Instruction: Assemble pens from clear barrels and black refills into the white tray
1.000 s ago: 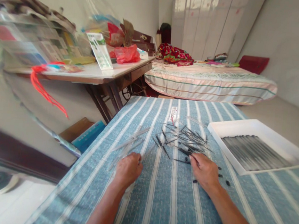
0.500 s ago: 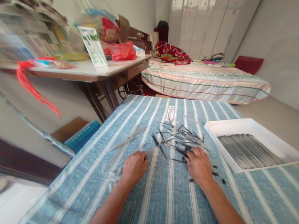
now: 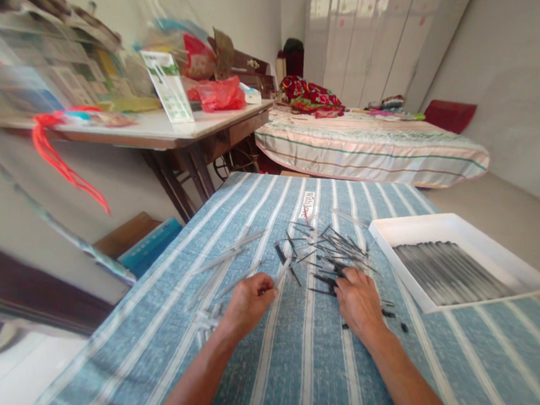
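Since the clear tube (image 3: 284,272) looks thin, light, stiff and slick, pinching its near end seems best, as the left hand (image 3: 251,300) does with thumb and fingers closed, beside the black sticks (image 3: 324,279). The right hand (image 3: 360,300) curls partly over those sticks; whether it grips any, I cannot tell. Compared with half a second ago, the left fingertips sit slightly further right.

1. Blue with white stripes on the tablecloth (image 3: 284,367).
2. Plain black on the thin rods (image 3: 342,241).
3. Translucent grey-white on the slim tubes (image 3: 230,252).
4. White on the box (image 3: 419,228), smoky grey on the row of sticks (image 3: 448,275) inside.
5. Red, multicoloured print on the blanket (image 3: 307,97).
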Demonstrator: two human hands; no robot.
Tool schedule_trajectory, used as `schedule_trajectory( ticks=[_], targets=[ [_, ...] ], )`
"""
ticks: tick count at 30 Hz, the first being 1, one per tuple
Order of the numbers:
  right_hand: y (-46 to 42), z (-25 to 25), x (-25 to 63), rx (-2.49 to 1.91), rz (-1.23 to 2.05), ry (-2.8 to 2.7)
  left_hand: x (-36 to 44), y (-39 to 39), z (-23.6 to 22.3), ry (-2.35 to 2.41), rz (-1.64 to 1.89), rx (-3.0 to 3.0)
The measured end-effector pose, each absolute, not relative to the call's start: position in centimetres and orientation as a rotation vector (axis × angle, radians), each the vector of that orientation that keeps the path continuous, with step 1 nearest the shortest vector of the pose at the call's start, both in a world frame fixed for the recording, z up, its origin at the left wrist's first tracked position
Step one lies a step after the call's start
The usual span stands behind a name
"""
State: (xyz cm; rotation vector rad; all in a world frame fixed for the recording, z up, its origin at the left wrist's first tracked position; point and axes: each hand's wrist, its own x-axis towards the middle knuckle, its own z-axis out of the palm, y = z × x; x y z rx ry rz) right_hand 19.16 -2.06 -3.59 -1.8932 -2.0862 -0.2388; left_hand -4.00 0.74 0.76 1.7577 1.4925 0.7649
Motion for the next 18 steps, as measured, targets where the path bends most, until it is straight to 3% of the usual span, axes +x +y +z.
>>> schedule_trajectory(
  ticks=[8, 18],
  targets=[
    [-2.2, -3.75, 19.03, -1.827, -0.241, -2.112, -3.54, 0.57, 0.11, 1.265, 0.796, 1.238],
    [-2.17, -4.01, 19.12, -1.74, -0.216, -2.115, -3.27, 0.04, 0.98, 1.24, 0.755, 1.187]
  ],
)
